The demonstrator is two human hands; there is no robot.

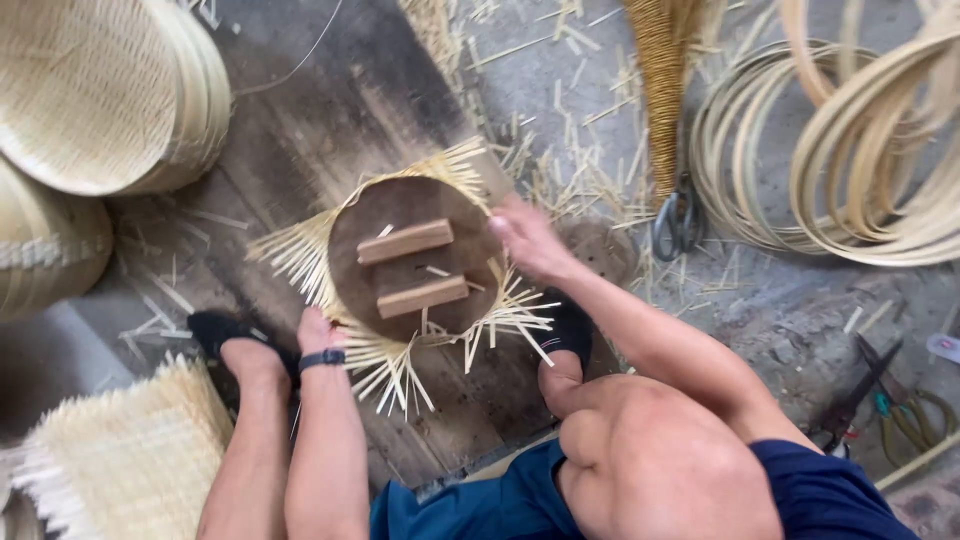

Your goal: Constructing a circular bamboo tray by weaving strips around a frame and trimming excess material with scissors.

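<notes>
- In the upper left of the frame, a stack of finished woven trays (105,90) lay on the ground, and in the lower left lay a flat woven mat (125,455) with loose strip ends.
- The left hand (316,332) pressed on the lower left edge of the round wooden mould (415,258); its fingers were hidden under the rim, so I could not tell if they were spread or curled.
- The mould sat in the centre of the frame, on a woven bamboo piece (395,355) whose strips stuck out all around. Two wooden bars (405,241) on it ran left to right, slightly tilted.
- The right hand (530,242) lay on the right edge of the mould, fingers together and bent over the rim. Both hands touched it, one on each side.
- To the right lay dark shears (678,222), coiled bamboo hoops (880,150), and scissors (880,400) in the lower right.
- No package, label or sign was visible.
</notes>
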